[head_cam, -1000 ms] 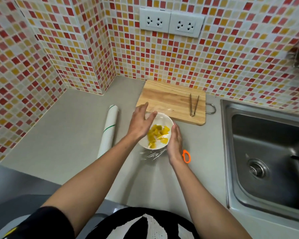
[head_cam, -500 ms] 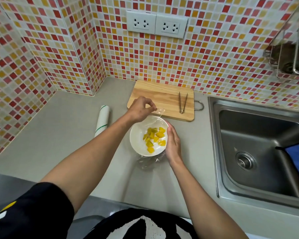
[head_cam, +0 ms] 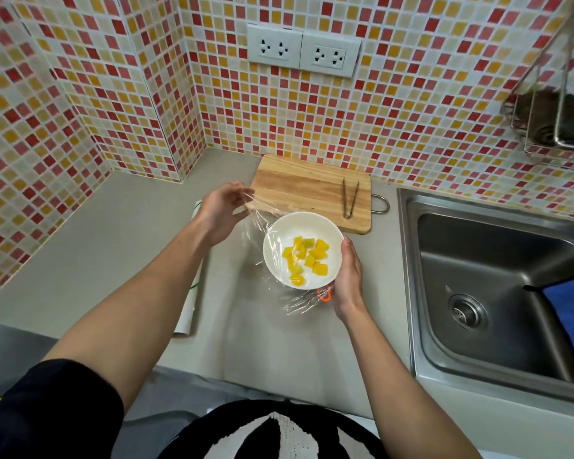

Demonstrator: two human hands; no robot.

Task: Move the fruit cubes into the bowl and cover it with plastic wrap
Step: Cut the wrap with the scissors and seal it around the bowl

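A white bowl (head_cam: 279, 238) with several yellow fruit cubes (head_cam: 307, 258) is tilted toward me above the grey counter. My right hand (head_cam: 347, 279) grips its right rim and side. A clear sheet of plastic wrap (head_cam: 257, 215) lies over the bowl's left part and stretches up and left. My left hand (head_cam: 221, 210) pinches the wrap's far corner, raised left of the bowl. Crumpled wrap (head_cam: 300, 304) hangs below the bowl's near edge.
The wrap roll (head_cam: 188, 313) lies on the counter, partly hidden under my left forearm. A wooden cutting board (head_cam: 299, 187) with small tongs (head_cam: 349, 202) sits behind the bowl. An orange object (head_cam: 323, 294) peeks out under the bowl. The steel sink (head_cam: 497, 293) is on the right.
My left hand has pulled the wrap's corner up and to the left, away from the bowl. My right hand has tilted the bowl toward me. The orange object shows again.
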